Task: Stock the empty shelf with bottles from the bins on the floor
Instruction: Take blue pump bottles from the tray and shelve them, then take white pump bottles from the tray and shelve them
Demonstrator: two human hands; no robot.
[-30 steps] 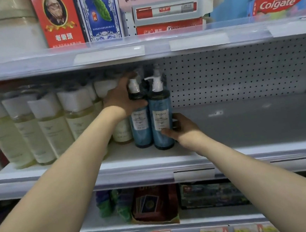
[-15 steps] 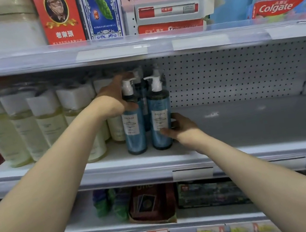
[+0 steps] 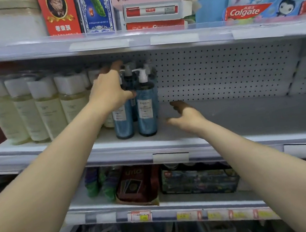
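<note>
Both bare forearms reach forward and up. The left hand (image 3: 110, 91) sits just left of the front pump bottle (image 3: 145, 109), fingers curled over the top of the neighbouring bottle (image 3: 121, 121). The right hand (image 3: 186, 117) hovers right of the front pump bottle, apart from it, fingers loosely spread.

Bright, even shop light is cast from above. A dull sheen is seen on the clear strip (image 3: 98, 43) of the upper shelf (image 3: 14, 50), and a band of shadow is thrown beneath it over the pale bottles (image 3: 48, 109) and the top of the pegboard (image 3: 221, 67). The right hand (image 3: 186, 119) and the fingertips (image 3: 116, 66) of the left hand (image 3: 110, 91) are smeared by motion blur. The label of the left blue bottle (image 3: 121, 119) is rendered soft. Shelf edges are bowed by the wide lens; the bottom is dim and unfocused.
</note>
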